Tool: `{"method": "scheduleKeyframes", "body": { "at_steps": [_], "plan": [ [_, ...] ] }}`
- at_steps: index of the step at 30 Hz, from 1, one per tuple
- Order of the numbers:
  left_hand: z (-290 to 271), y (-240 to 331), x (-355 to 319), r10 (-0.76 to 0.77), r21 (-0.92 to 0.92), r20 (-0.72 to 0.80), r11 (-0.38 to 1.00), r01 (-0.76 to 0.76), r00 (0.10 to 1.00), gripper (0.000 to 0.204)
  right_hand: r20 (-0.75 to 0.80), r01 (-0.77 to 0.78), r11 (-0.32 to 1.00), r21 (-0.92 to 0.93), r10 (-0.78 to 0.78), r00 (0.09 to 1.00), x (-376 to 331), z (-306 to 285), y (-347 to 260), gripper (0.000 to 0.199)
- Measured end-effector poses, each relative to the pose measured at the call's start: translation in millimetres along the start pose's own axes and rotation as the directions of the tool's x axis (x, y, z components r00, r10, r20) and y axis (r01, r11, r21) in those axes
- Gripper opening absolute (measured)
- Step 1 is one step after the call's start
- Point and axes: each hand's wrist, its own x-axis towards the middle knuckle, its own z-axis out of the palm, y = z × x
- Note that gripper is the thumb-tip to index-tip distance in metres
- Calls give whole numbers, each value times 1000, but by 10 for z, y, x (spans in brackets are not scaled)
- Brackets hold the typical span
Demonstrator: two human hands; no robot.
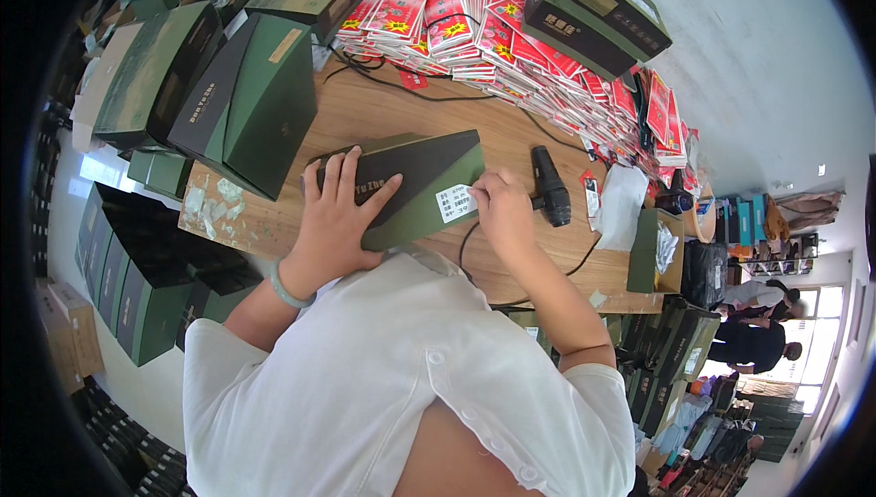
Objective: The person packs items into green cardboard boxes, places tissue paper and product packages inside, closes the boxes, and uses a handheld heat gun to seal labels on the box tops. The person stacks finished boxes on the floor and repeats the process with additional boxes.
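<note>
box: I see a long green-and-black gift box [401, 187] lying flat on the wooden table [383, 114], close to the near edge, right in front of the torso.
box axis: long axis runs left-right, the right end tipped a bit away from me; the short end face looks toward my right hand.
label: white sticker [455, 202] sits on that right end face, low and near the corner.
left hand: left hand [333, 219] lies flat on the black top, fingers [342, 173] spread and extended, pinning the box rather than curling round it. Pale bangle [287, 287] on that wrist.
right hand: right hand [502, 214] is at the box's right end, fingers [482, 188] bunched and pressed on the sticker's right edge. I can't tell whether they pinch a corner or just push it flat.
key relation: sticker lies just left of the right fingertips, touching; the right hand is clearly the nearer one, while the left sits mid-box, well apart from the label.
handheld tool: black corded handheld tool [550, 187] lies on the table just right of the right hand, not touched.
surroundings: red packets [511, 41] stacked along the far edge, more green boxes [246, 100] to the left.
</note>
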Motion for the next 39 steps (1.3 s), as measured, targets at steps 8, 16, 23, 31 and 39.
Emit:
{"method": "scheduleKeyframes", "body": {
  "at_steps": [8,16,23,31,39],
  "plan": [
    [12,8,-13,-2,27,-8,1000,2,1000,100,200,-86,993,76,69,977,38,-212,-91,11],
    [32,0,-16,11,44,-21,999,-10,1000,100,323,66,954,291,-164,932,44,-350,80,9],
    [-5,-51,43,7,20,-1,1000,-7,1000,101,215,109,874,474,-235,948,-139,-243,286,8],
    [20,-274,259,26,42,-17,999,-26,1000,101,-340,290,719,632,-79,937,-323,15,569,14],
    [492,-756,1361,-23,-33,3,999,23,1000,93,-260,47,582,812,287,922,-454,123,272,36]
  ]
}}
